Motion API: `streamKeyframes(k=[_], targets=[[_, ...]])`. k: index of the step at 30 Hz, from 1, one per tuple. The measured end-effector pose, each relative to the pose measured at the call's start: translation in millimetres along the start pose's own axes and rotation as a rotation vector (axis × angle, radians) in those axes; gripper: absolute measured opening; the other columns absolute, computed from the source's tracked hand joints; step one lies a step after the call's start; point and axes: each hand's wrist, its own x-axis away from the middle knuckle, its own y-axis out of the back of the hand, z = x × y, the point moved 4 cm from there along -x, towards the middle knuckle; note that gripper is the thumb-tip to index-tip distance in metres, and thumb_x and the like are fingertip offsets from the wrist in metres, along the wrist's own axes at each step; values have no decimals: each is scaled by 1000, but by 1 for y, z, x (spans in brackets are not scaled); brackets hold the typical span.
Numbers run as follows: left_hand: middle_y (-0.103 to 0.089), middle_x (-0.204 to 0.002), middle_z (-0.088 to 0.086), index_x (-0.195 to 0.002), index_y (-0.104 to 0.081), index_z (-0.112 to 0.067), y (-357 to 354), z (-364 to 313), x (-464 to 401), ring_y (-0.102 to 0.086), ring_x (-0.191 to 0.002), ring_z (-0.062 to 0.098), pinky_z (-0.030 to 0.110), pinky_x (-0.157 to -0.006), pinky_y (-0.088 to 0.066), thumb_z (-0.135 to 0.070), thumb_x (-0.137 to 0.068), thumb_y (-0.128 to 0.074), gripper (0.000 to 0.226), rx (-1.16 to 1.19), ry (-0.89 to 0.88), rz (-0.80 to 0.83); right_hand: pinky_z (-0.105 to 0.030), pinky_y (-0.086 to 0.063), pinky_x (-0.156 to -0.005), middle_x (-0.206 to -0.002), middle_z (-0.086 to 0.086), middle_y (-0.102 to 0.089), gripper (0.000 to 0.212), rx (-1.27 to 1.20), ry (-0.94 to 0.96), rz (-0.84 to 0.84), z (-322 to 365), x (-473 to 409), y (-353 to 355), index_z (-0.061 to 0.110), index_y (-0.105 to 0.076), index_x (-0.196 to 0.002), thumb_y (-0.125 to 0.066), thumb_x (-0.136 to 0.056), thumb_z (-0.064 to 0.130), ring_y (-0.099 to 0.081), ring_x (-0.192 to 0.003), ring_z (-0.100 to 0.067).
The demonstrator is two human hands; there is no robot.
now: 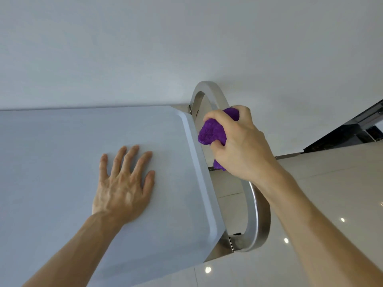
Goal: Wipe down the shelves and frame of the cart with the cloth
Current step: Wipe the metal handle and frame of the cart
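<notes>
The right hand [238, 146] is clenched round the bunched purple cloth [211, 132], pressing it against the curved metal handle [257, 216] at the cart's end, just beside the top shelf [62, 141]; the left hand [122, 183] lies flat, fingers spread, steadying that shelf. To do this well, I judge, wrap the cloth round the bar and follow its curve; keep the cart braced.

cloth [211, 132] purple | shelf [62, 146] lt grey-blue | handle [260, 224] silver | floor [331, 183] cream
</notes>
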Motion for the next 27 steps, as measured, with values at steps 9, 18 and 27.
streamKeyframes(k=[9, 18, 27], targets=[[-35, -154, 6, -146, -39, -26, 0, -2, 3, -22, -146, 28, 59, -117, -10, -45, -100, -32, 50, 40, -36, -60, -14, -38, -65, -117, 5, -42, 45, 23, -3, -296, -2, 94, -2, 40, -56, -112, -65, -76, 14, -52, -87, -12], [-46, -145, 18, -140, -49, -8, 6, -7, 13, -36, -136, 42, 64, -107, -24, -28, -101, -40, 44, -47, -155, -108, -8, -42, -87, -124, -16, -46, 32, -286, -18, -675, -17, 165, -38, 8, -68, -105, -66, -76, -5, -49, -110, 0], [-62, -128, 7, -121, -66, -13, 35, -33, 70, -61, -111, 35, 48, -92, -43, -23, -91, -62, 31, 84, -389, -113, -4, -39, -89, -123, -21, -44, 34, -333, 5, -764, -28, 197, -76, 7, -64, -103, -67, -75, -11, -46, -114, 7]])
